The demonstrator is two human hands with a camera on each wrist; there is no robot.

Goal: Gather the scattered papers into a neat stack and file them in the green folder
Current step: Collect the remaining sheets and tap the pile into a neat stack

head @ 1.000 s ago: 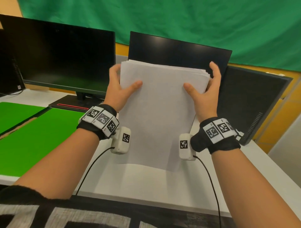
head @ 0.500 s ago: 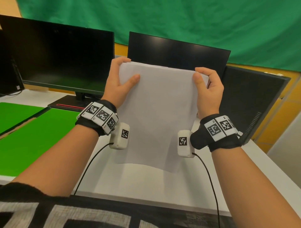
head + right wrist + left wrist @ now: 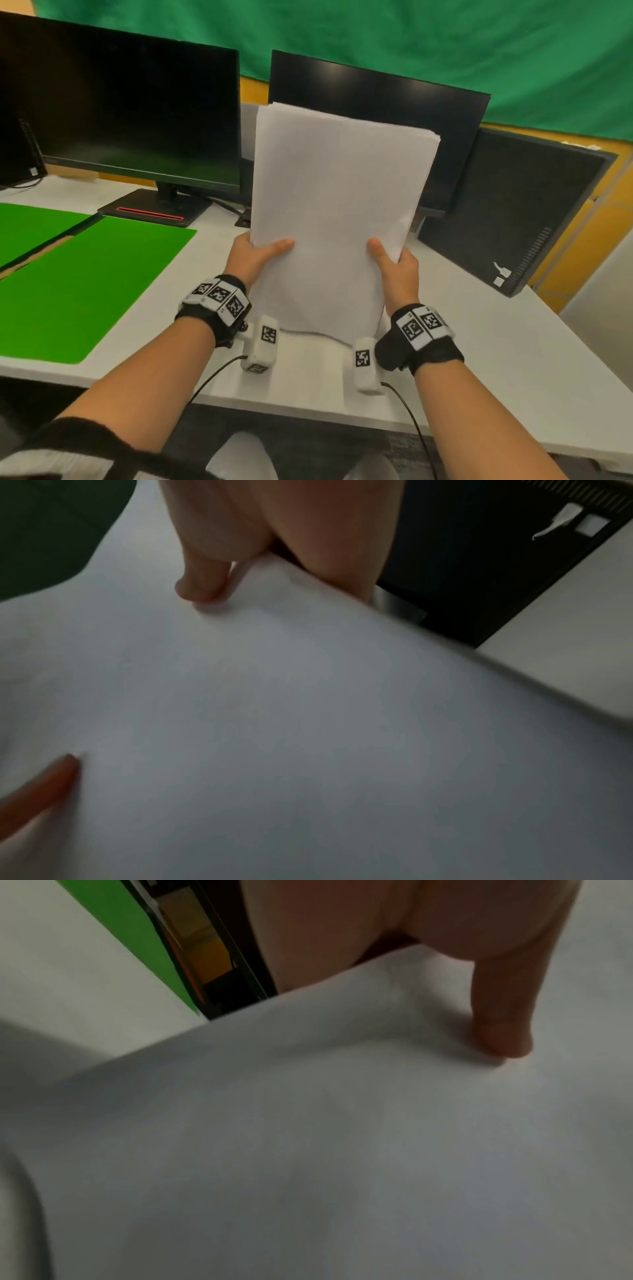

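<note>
The stack of papers (image 3: pixel 329 219) stands upright on its bottom edge on the white desk (image 3: pixel 513 359), near the front and a little right of centre. The left hand (image 3: pixel 255 258) grips its left edge low down and the right hand (image 3: pixel 397 270) grips its right edge at about the same height. On each side the thumb lies flat on the near face of the sheets; the other fingers are wrapped behind the stack and hidden, so I cannot tell whether they are spread or pressed together. In the left wrist view the thumb (image 3: pixel 503 1031) dents the top sheet slightly; in the right wrist view the right thumb (image 3: pixel 202 585) does the same.

The step in hand looks like squaring the stack. At the far top edge the sheets are fanned by a little, more so at the right corner. To do it well, I judge the 2 grips should loosen enough for the sheets to slide, with the bottom edge tapped flat on the desk, then the stack turned to tap a long side.

To the left, further back, the green folder (image 3: pixel 92 291) lies open and flat on the desk. No papers are seen in it; filing is not yet done.
</note>
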